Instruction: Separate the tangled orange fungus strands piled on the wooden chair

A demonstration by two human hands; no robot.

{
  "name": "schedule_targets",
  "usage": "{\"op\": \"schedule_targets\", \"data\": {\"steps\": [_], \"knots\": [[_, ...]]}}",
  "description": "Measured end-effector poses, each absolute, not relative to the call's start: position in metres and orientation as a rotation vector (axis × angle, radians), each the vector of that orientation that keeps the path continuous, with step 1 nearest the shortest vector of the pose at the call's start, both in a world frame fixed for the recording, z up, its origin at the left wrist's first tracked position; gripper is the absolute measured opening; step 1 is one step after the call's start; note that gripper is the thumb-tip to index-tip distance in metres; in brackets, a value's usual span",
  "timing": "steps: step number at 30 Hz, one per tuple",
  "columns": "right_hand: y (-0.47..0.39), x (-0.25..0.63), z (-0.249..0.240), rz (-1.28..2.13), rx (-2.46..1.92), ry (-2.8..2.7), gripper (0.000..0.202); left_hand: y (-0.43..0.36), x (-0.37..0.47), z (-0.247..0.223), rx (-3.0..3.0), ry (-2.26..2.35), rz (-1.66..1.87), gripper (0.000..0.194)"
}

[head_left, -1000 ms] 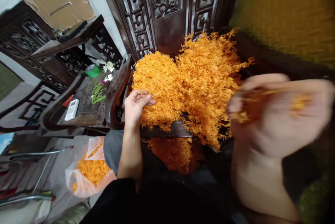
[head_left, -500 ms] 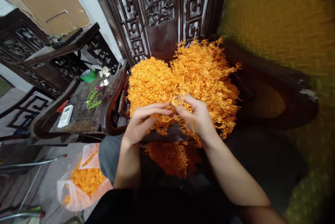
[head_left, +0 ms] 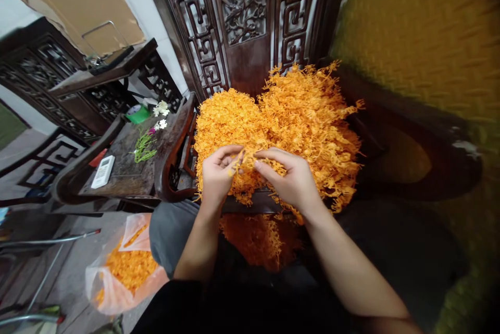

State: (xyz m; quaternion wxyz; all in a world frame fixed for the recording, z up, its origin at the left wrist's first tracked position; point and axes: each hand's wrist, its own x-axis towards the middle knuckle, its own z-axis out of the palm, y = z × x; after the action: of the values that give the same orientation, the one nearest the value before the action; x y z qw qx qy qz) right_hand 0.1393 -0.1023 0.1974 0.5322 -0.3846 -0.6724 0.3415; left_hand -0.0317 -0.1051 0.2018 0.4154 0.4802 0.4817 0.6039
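Two heaps of orange plastic sprigs fill the seat of a dark carved chair. The left heap looks fine and dense; the right heap has longer, branching, spiky pieces. In front of the left heap, my left hand pinches a small yellow-orange piece between thumb and fingers. My right hand faces it, thumb and forefinger closed on an orange plastic sprig at the near edge of the right heap. The fingertips of both hands are a short gap apart, and the pieces blend with the heaps behind.
The chair's carved back rises behind the heaps. On the left, a side table holds a remote control, green stems, white flowers and green tape. A plastic bag of orange pieces lies on the floor.
My left hand has turned upward and moved apart from my right hand, its fingers now curled in a pinch. The view has shifted slightly.
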Motion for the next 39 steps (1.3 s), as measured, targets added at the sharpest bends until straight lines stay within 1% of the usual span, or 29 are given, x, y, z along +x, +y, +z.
{"op": "schedule_targets", "data": {"steps": [2,6,11,15,18,21,24,26,28,31,32,34,39], "knots": [[-0.101,0.141,0.199,0.872,-0.945,-1.547,0.015,-0.107,-0.029,0.203,1.299,1.305,1.534,0.019],[-0.101,0.145,0.202,0.974,-0.970,-1.506,0.025,-0.106,-0.025,0.204,1.454,1.337,1.566,0.019],[-0.101,0.144,0.203,0.953,-1.007,-1.515,0.021,-0.104,-0.023,0.202,1.513,1.253,1.705,0.013],[-0.101,0.143,0.201,0.941,-1.095,-1.442,0.026,-0.106,-0.021,0.201,1.540,1.288,1.749,0.008],[-0.102,0.140,0.200,0.854,-1.097,-1.464,0.034,-0.107,-0.017,0.200,1.428,1.254,1.705,0.010],[-0.105,0.139,0.201,0.681,-1.069,-1.595,0.037,-0.103,-0.016,0.196,1.285,1.175,1.772,0.013],[-0.115,0.148,0.209,0.548,-1.019,-1.703,0.034,-0.091,-0.029,0.192,1.222,1.175,1.894,0.015],[-0.124,0.163,0.218,0.536,-1.033,-1.641,0.031,-0.082,-0.046,0.191,1.138,1.221,2.016,0.017],[-0.132,0.179,0.228,0.574,-1.049,-1.526,0.028,-0.077,-0.062,0.192,1.007,1.221,2.130,0.021],[-0.136,0.190,0.236,0.755,-1.018,-1.441,0.012,-0.079,-0.068,0.196,1.207,1.203,2.069,0.018],[-0.135,0.189,0.236,0.826,-1.002,-1.439,0.014,-0.082,-0.065,0.198,1.324,1.185,2.037,0.016],[-0.129,0.182,0.233,0.887,-0.991,-1.454,0.026,-0.090,-0.056,0.202,1.524,1.153,1.995,0.013],[-0.112,0.166,0.221,0.845,-1.030,-1.511,0.048,-0.105,-0.047,0.212,1.860,1.147,1.919,0.014]]}}
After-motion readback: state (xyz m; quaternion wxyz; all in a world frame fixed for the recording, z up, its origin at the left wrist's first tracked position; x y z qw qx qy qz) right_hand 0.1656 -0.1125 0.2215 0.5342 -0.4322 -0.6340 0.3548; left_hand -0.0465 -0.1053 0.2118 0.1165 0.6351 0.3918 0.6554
